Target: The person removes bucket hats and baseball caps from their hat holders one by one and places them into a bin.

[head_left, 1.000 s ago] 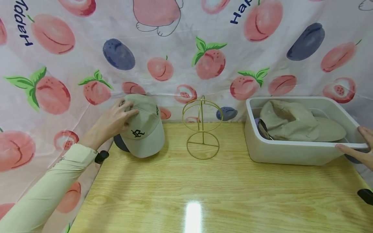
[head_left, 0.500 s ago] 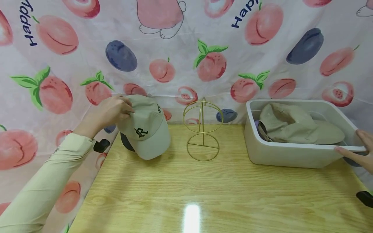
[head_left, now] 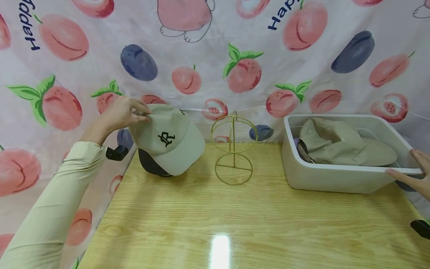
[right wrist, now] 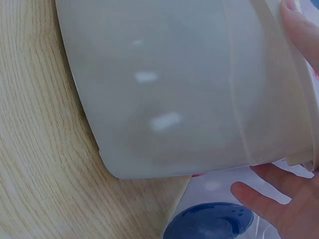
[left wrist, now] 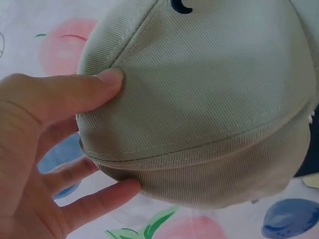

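My left hand (head_left: 122,114) pinches a light beige baseball cap (head_left: 164,130) at the crown, on its left side. A dark embroidered letter marks the cap's front, and its brim points right and down. In the left wrist view, my thumb presses on the outside of the cap (left wrist: 199,94) while other fingers reach under its edge. A dark cap (head_left: 151,164) stands on the table below, partly hidden by the beige one. At the right, my right hand (head_left: 421,177) grips the front right corner of a white bin (head_left: 336,179) by its rim.
A gold wire stand (head_left: 234,168) with a round top stands mid-table near the back. Inside the bin lie a crumpled tan cap (head_left: 336,142) and a brown strap-like item (head_left: 304,151). A fruit-print cloth (head_left: 208,56) hangs behind the wooden table (head_left: 201,224).
My left hand has lifted the beige cap and tilted it, brim swinging to the right. More of the dark cap shows beneath. My right hand keeps its place on the bin.
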A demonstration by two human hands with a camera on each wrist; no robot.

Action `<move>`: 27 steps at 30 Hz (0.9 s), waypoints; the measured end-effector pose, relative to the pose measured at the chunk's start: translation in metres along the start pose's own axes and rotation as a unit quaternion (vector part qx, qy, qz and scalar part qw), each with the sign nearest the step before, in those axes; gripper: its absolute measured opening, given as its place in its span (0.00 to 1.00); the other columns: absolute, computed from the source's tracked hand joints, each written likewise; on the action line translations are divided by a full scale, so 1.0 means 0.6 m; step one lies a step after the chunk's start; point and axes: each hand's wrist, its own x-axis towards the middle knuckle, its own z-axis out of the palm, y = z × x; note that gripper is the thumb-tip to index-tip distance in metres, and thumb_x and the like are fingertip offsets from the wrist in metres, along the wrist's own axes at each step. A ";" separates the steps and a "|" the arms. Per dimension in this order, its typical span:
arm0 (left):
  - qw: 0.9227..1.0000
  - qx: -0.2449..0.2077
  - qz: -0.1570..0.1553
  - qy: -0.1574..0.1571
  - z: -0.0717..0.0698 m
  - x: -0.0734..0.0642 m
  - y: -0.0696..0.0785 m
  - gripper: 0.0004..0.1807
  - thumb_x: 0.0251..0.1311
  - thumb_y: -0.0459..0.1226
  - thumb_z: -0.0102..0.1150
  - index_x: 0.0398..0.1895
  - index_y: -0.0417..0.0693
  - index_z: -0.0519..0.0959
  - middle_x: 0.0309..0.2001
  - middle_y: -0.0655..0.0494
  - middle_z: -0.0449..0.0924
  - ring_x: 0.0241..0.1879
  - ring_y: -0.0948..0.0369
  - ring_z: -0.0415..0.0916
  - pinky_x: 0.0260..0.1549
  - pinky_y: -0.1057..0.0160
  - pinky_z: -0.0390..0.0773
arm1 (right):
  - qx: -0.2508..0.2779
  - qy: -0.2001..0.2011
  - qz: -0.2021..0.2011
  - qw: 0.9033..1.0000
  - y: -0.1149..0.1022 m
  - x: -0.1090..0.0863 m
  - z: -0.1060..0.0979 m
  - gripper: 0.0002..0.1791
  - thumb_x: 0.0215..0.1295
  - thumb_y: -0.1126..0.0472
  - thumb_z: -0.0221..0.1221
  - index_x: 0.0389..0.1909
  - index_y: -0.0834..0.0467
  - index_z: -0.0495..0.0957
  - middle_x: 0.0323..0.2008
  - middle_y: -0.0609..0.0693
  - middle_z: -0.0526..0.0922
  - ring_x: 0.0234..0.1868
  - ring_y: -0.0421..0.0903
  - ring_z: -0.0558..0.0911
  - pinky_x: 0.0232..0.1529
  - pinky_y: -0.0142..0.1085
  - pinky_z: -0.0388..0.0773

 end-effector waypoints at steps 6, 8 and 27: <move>1.000 -0.006 -0.010 0.000 -0.014 0.008 0.004 0.06 0.48 0.34 0.71 0.32 0.45 0.87 0.41 0.47 0.83 0.39 0.53 0.78 0.36 0.55 0.72 | 0.001 -0.005 0.001 1.000 0.001 0.000 0.000 0.56 0.61 0.38 0.56 0.72 0.65 0.32 0.71 0.67 0.34 0.71 0.63 0.36 0.66 0.59 0.39; 1.000 -0.009 -0.013 0.003 -0.018 0.011 0.005 0.06 0.48 0.34 0.71 0.32 0.46 0.87 0.40 0.48 0.84 0.38 0.55 0.78 0.35 0.58 0.72 | 0.004 -0.007 -0.001 1.000 0.002 0.000 -0.001 0.56 0.61 0.39 0.56 0.72 0.65 0.32 0.71 0.67 0.34 0.71 0.63 0.35 0.66 0.59 0.39; 0.988 -0.082 -0.124 0.031 -0.053 0.026 0.006 0.19 0.51 0.45 0.70 0.45 0.47 0.85 0.48 0.47 0.81 0.41 0.60 0.70 0.32 0.69 0.68 | 0.023 -0.012 -0.006 1.000 0.002 0.005 -0.001 0.55 0.61 0.42 0.57 0.71 0.66 0.33 0.71 0.68 0.34 0.71 0.63 0.35 0.67 0.58 0.37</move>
